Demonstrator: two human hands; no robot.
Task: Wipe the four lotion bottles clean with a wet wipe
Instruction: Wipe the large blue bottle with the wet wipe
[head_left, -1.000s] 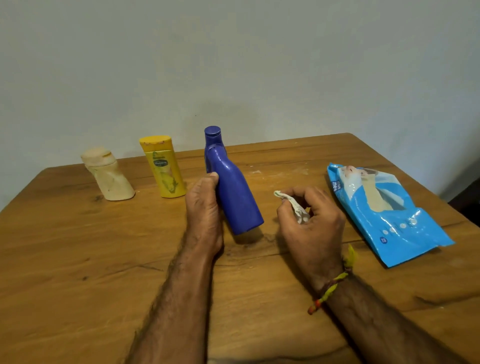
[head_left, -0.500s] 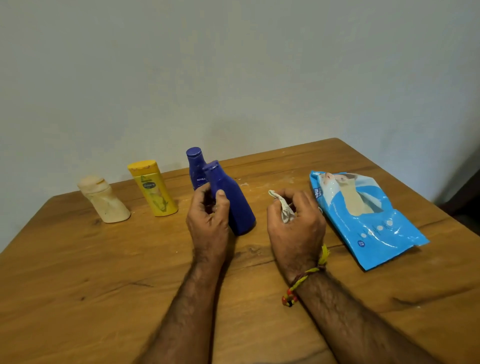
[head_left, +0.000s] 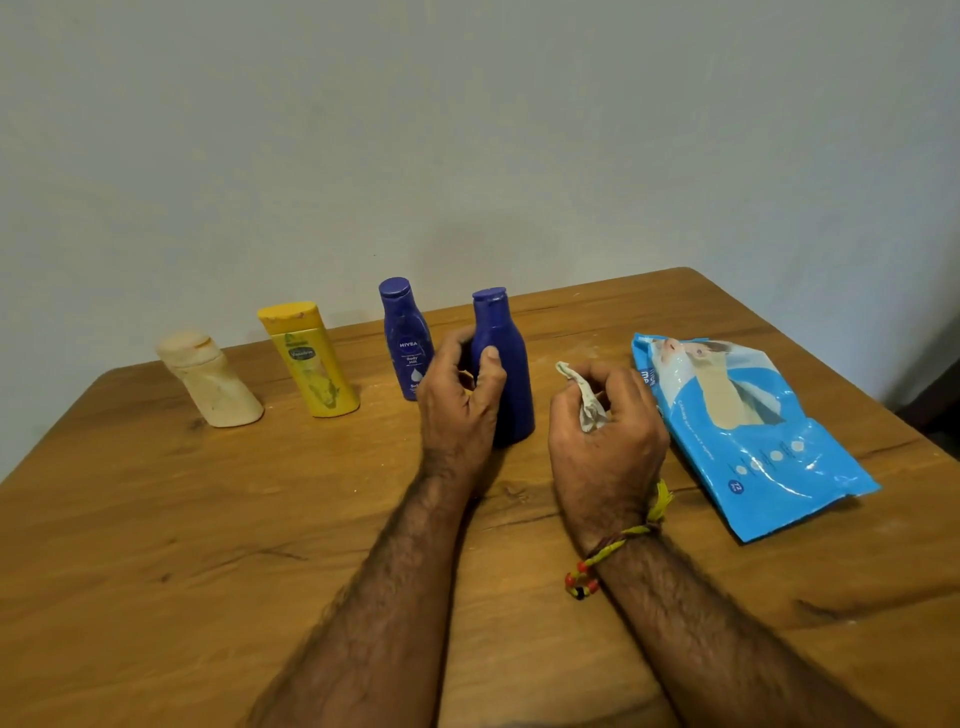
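A plain dark blue lotion bottle (head_left: 503, 364) stands upright on the wooden table (head_left: 156, 519), cap on, as the person's left hand (head_left: 457, 400) curls round its left side, thumb pressed on the front of its body. The right hand (head_left: 605, 441), just beside it and not touching the bottle, is clenched on a crumpled, soiled wet wipe (head_left: 582, 395), one end poking up above the fingers.

Behind the left hand stands a second blue bottle, labelled Nivea Body Milk (head_left: 407, 338), partly hidden by the knuckles. Further left in the same row are a yellow Vaseline bottle (head_left: 309, 358) and, near the table's left edge, a cream-coloured bottle (head_left: 210, 382) with a slanted body. All four stand upright, apart from one another.

To the right of the hands lies a light blue pack of wet wipes (head_left: 748, 431), flat on the table. A beaded thread bracelet (head_left: 613, 551) circles the right wrist.

The held bottle looks to be smooth, stiff plastic, probably light and likely to turn slippery once damp. Its narrow base suggests it could tip if wiped one-handed. The broad middle of the body, where the left hand now has it, seems the safest place to hold, leaving the shoulder and cap free for the wipe.
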